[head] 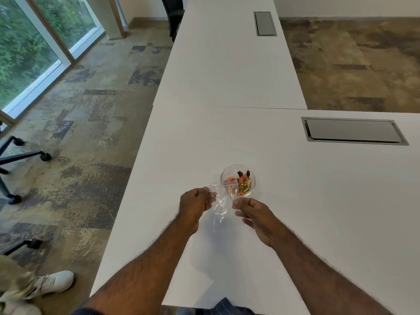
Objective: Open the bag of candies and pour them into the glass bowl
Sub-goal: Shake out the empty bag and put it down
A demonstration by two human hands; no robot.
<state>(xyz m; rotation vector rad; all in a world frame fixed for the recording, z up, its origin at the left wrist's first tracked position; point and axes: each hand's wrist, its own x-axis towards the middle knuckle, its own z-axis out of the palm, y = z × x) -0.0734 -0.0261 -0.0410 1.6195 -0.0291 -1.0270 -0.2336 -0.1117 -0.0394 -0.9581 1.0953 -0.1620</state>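
Note:
A small glass bowl stands on the white table and holds orange and gold wrapped candies. A clear plastic bag hangs between my hands, its mouth tipped over the bowl's near rim, with a few candies showing through it there. My left hand is closed on the bag's left edge. My right hand is just right of the bag, below the bowl, its fingers curled and the fingertips at the plastic; whether it grips the bag I cannot tell.
Two grey cable hatches are set into the tabletop, one at the right and one far back. The table's left edge drops to patterned carpet. Office chair bases stand at the left, a white shoe lower left.

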